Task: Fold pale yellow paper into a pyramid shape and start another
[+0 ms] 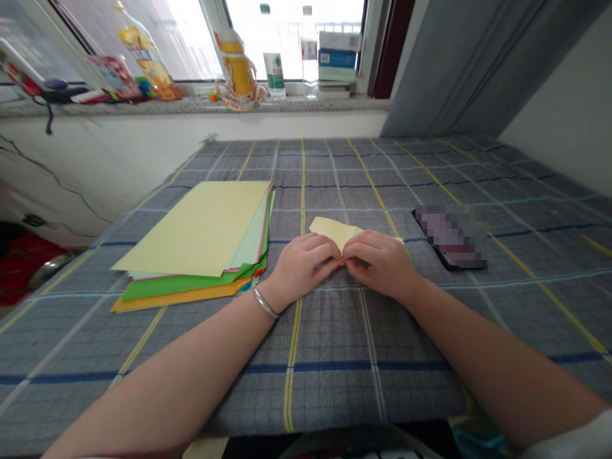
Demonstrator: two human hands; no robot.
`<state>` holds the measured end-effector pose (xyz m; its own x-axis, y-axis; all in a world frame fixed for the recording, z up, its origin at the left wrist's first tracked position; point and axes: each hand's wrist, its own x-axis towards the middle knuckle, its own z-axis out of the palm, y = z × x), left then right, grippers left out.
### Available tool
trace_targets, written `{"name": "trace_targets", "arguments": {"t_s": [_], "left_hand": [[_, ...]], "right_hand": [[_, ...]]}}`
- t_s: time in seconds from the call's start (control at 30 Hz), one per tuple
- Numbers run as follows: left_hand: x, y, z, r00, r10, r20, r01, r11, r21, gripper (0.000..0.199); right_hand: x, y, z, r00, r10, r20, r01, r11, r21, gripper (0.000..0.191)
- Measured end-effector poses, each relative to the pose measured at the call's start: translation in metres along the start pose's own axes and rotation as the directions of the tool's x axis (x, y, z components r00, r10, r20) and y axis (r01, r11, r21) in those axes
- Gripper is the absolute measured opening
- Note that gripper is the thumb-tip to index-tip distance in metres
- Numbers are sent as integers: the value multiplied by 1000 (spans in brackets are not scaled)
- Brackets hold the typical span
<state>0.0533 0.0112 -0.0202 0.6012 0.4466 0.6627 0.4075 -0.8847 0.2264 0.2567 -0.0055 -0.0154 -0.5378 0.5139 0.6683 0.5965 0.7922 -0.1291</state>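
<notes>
1 left hand [301,268], 1 right hand [382,264], 1 folded paper [335,231] at the fingers [329,256], 1 paper stack [191,236] left of them, 1 phone [449,237] right of them, 2 clear bottles [291,54] far beyond them

A folded pale yellow paper [335,233] — small, pointed, lying flat.

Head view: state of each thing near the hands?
Left hand: fingers on folded paper, bangle on wrist
Right hand: fingers on folded paper, meeting left hand
Pale yellow paper: folded, partly under both hands
Coloured paper stack: flat, sheets unevenly offset
Phone: lying flat, top blurred out
</notes>
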Motion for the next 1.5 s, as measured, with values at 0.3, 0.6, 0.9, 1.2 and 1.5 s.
{"name": "trace_targets", "arguments": {"t_s": [0.3, 0.6, 0.9, 1.2, 1.5], "left_hand": [[1, 0, -4, 994, 107, -30, -108, 994, -8, 9], [4, 0, -4, 995, 101, -23, -102, 994, -38, 8], [2, -3, -5, 999, 35, -6, -36, 993, -113, 10], [3, -6, -11, 999, 20, -37, -24, 994, -110, 8], [2, -11, -18, 995, 10, -102, -21, 995, -99, 8]], "right_hand": [[3, -5, -2, 999, -12, -41, 15, 998, 62, 15], [0, 1, -2, 1000, -13, -3, 13, 996, 85, 13], [-2, 7, -5, 999, 41, -21, -40, 997, 73, 14], [-6, 18, -3, 992, 108, -65, -102, 991, 81, 18], [-7, 28, -11, 983, 128, -136, -125, 992, 30, 17]]}}
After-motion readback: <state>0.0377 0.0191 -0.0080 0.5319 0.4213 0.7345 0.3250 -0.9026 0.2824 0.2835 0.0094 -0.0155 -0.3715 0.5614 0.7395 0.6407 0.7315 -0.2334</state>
